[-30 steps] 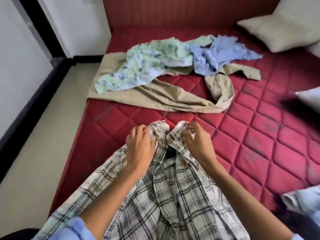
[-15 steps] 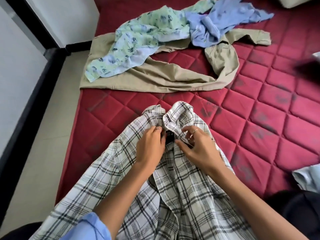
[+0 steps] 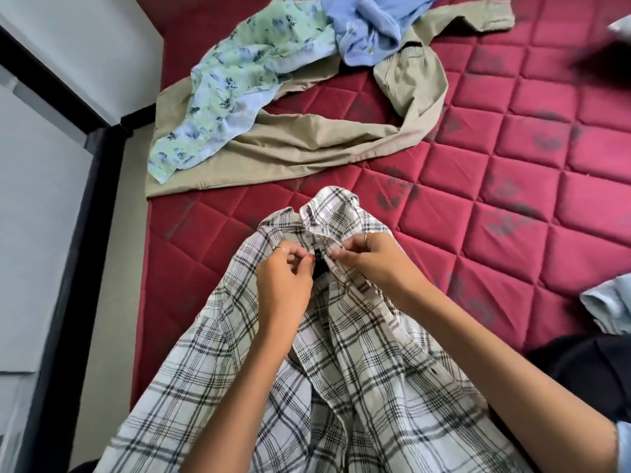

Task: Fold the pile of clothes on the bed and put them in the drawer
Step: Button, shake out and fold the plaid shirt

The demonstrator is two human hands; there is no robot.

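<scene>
Pinching plaid shirt (image 3: 358, 353) plackets below collar: left hand (image 3: 285, 285) on left edge, right hand (image 3: 370, 259) on right edge.

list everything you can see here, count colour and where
plaid shirt: 1, white with black and grey checks, near edge of the bed, collar gripped
floral garment: 1, green and blue, far left, lying on the khaki garment
khaki garment: 1, beige, spread across far side
blue garment: 1, light blue, crumpled at top
pale blue cloth: 1, right edge
mattress: 1, red quilted
left hand: pinches shirt at collar
right hand: pinches the opposite collar edge
</scene>
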